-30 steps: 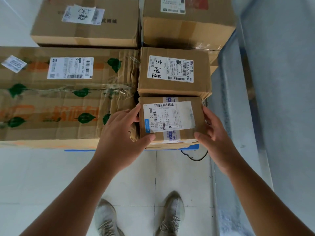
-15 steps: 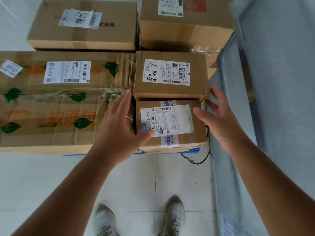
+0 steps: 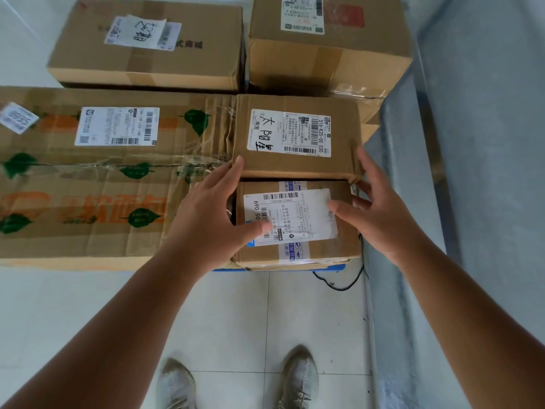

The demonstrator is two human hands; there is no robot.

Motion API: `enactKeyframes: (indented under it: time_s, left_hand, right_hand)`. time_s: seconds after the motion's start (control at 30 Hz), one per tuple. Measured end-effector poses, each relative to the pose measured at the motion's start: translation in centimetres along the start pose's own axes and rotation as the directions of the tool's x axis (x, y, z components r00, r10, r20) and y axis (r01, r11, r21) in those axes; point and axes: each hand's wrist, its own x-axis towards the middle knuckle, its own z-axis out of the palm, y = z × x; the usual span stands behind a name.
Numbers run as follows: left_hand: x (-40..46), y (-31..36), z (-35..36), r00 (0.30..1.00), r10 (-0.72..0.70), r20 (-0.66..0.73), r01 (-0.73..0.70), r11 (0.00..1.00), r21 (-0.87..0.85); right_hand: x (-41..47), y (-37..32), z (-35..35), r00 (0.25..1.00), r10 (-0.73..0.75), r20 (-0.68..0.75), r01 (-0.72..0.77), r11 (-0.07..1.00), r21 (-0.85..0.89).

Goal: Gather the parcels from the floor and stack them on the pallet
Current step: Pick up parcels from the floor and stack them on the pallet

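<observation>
A small brown parcel (image 3: 312,249) with a white label sits at the near right corner of the blue pallet (image 3: 230,269), of which only a thin edge shows. My left hand (image 3: 206,219) hovers at the parcel's left side, fingers spread, thumb over the label. My right hand (image 3: 380,211) is spread over its right side, fingertips near the medium parcel (image 3: 298,134) behind. Neither hand grips anything. A long flat parcel (image 3: 97,178) with green leaf prints lies to the left.
Two larger cartons (image 3: 153,45) (image 3: 327,48) stand at the back. A grey wall (image 3: 477,172) runs close along the right. A black cable (image 3: 339,283) lies on the white tiled floor (image 3: 265,320) by the pallet corner. My two shoes (image 3: 239,382) stand just below.
Both hands let go of the small parcel after setting it down. They opened and drifted up toward the medium parcel behind it; the small parcel stays in place.
</observation>
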Motion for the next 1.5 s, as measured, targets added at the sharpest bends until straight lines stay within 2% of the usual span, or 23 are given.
enactKeyframes:
  time_s: [0.3,0.37,0.43,0.6,0.83,0.97,1.07,1.17,1.37,1.5]
  left_hand:
    - [-0.7,0.3,0.3,0.999,0.037,-0.022,-0.037,0.999,0.022]
    - [-1.6,0.1,0.1,1.0,0.02,-0.019,-0.021,1.0,-0.013]
    - [-2.6,-0.3,0.0,0.999,0.03,0.019,-0.029,0.999,-0.036]
    - [-3.4,-1.2,0.7,0.997,0.06,0.046,-0.062,0.996,0.061]
    - [-3.3,-1.7,1.1,0.991,0.132,0.028,-0.134,0.983,0.123]
    - [-3.3,-1.5,1.1,0.991,0.132,0.025,-0.134,0.984,0.117]
    - [-3.2,-1.2,0.5,0.995,0.088,0.042,-0.09,0.995,0.043]
    - [-2.4,-0.4,-0.6,0.996,0.06,0.071,-0.059,0.998,-0.02]
    - [-0.3,0.6,-1.3,0.996,0.045,0.075,-0.049,0.997,0.058]
    - [-0.3,0.0,-1.2,0.997,0.059,0.047,-0.063,0.995,0.082]
  right_hand:
    - [-1.1,0.6,0.3,0.997,-0.006,-0.076,0.005,1.0,-0.012]
    - [-2.0,0.9,0.4,0.992,0.029,-0.119,-0.028,0.999,0.017]
    - [-3.1,1.5,0.6,0.993,0.072,-0.094,-0.069,0.997,0.036]
    - [-4.6,2.7,1.4,0.985,0.145,-0.092,-0.134,0.984,0.12]
    - [-4.4,2.6,2.1,0.99,0.131,-0.057,-0.12,0.979,0.163]
    - [-4.6,2.5,1.8,0.986,0.134,-0.102,-0.12,0.984,0.134]
    - [-4.5,2.3,1.6,0.98,0.141,-0.138,-0.127,0.986,0.103]
    - [-3.7,2.0,1.0,0.979,0.14,-0.15,-0.118,0.982,0.15]
    - [-1.8,1.5,0.8,0.996,0.057,-0.074,-0.048,0.992,0.121]
    - [-1.5,1.6,1.4,0.996,0.049,-0.074,-0.037,0.986,0.163]
